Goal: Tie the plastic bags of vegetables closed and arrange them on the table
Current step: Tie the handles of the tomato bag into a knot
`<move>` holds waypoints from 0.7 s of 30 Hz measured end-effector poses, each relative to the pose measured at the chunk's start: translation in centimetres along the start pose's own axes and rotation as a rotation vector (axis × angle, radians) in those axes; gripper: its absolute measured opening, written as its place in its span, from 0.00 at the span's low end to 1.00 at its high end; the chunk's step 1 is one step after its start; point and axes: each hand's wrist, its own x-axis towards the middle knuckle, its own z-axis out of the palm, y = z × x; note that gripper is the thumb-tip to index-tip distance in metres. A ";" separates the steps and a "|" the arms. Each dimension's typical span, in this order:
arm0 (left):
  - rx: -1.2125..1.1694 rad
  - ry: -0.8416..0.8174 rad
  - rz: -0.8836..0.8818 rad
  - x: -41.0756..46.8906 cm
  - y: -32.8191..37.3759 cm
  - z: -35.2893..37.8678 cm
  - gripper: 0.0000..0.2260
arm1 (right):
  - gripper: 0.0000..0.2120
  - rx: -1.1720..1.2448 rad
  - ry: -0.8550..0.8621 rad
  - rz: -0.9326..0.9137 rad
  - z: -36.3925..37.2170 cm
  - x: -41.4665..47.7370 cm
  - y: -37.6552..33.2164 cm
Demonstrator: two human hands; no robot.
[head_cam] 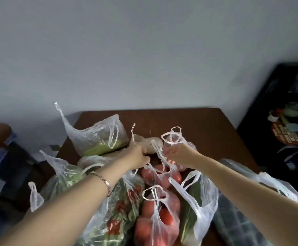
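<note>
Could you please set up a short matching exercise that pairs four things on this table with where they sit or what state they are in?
Things:
1. Bag of green vegetables
2. Near bag of tomatoes
3. Bracelet
4. Right hand

Places or states:
A. On the left wrist
B. At the far left of the table, one handle sticking up
C. Gripping the handle loops of a bag
D. Closest to the camera, handles loose and untied

Pairs: 1-B, 2-D, 3-A, 4-C
</note>
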 end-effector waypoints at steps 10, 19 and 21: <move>0.269 -0.020 0.074 1.7 -1.0 2.2 0.10 | 0.17 -0.192 0.150 0.170 4.6 4.0 4.0; 0.669 -0.113 0.230 2.2 -1.8 1.5 0.07 | 0.11 -0.149 0.177 0.096 5.9 6.4 4.4; 0.435 -0.058 0.236 2.3 -1.9 1.2 0.12 | 0.13 -0.007 0.200 0.047 5.7 5.7 4.4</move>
